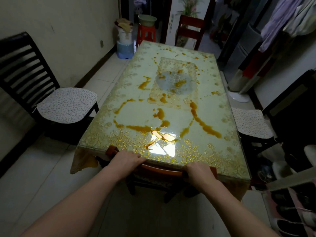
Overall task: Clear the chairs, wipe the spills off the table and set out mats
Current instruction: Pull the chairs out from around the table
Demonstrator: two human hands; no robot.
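- Table [210, 103], long and rectangular, runs away from the person; it has a glossy glass top over a pale cloth with gold floral lace at the borders and a lace panel in the middle.
- Spills [203, 124] of orange-brown liquid lie across the top in streaks, blobs and small drops: one long trail on the right, a curved line near the front, patches on the centre panel.
- A bright window reflection sits on the glass near the front edge.
- Near chair [162, 170], reddish-brown wood, stands pushed in at the near end; its top rail lies just below the glass edge and its seat is mostly hidden under the table.
- Left hand [127, 159] grips the left part of the rail, fingers curled over it and reaching the table's edge.
- Right hand [198, 173] grips the right part of the rail, fingers wrapped down around it.
- The two hands are well apart, with bare rail between them; both forearms reach in from the bottom of the view.
- Left chair [25, 74], dark and slat-backed, stands beside the table's left side, apart from it, with a speckled cushion [66, 105] on its seat.
- Right chair [256, 144] stands at the table's right side with a similar cushion.
- Far chair [190, 31], red-brown, stands beyond the far end.
- Red stool [146, 34] near the far left corner carries a green basin [147, 20].
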